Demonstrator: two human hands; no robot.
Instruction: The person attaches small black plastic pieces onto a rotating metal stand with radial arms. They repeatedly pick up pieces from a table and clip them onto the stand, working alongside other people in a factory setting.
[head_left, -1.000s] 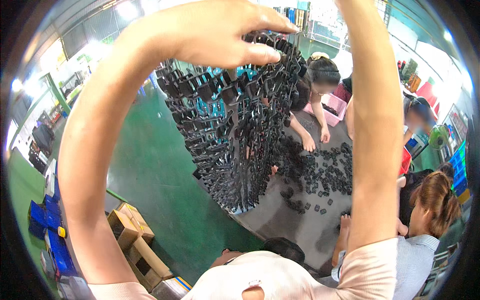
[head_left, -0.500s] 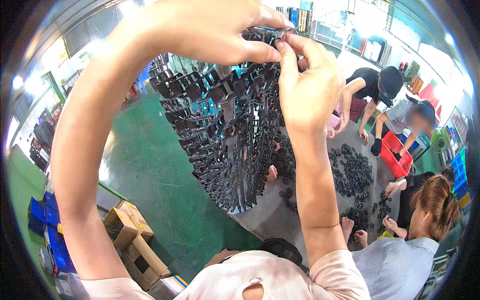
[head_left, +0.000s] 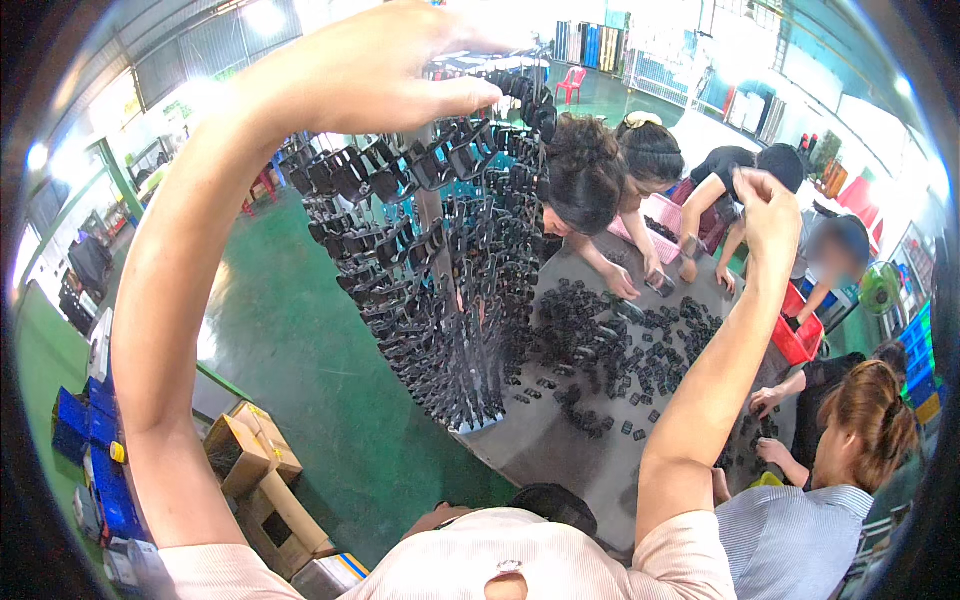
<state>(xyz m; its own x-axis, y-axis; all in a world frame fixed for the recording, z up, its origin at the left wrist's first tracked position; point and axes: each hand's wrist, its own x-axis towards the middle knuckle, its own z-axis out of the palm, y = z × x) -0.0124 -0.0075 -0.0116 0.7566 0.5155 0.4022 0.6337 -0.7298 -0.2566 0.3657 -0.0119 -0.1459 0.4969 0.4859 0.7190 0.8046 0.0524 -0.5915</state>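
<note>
A tall hanging rack (head_left: 425,235) is densely covered with small black plastic parts in tiers and narrows toward its lower end. My left hand (head_left: 400,75) is at its top, thumb and fingers apart, with the rack's upper tier showing between them; its fingertips are blurred in bright light. Held away to the right of the rack, above the table, is my right hand (head_left: 768,215), fingers curled together. Whatever it may hold is hidden. Loose black parts (head_left: 590,335), small and squarish, lie scattered over the grey table (head_left: 530,440) beyond.
Several people work around the table; one co-worker's hand (head_left: 622,283) is among the parts. A red crate (head_left: 800,335) and a pink basket (head_left: 660,212) stand at its far side. Cardboard boxes (head_left: 250,450) and blue bins (head_left: 100,440) are at the left. A green fan (head_left: 880,288) stands far right.
My right hand has left the rack's top and moved right, over the table. My left hand has shifted slightly left. Two people bending over the table, previously mostly hidden, are now visible.
</note>
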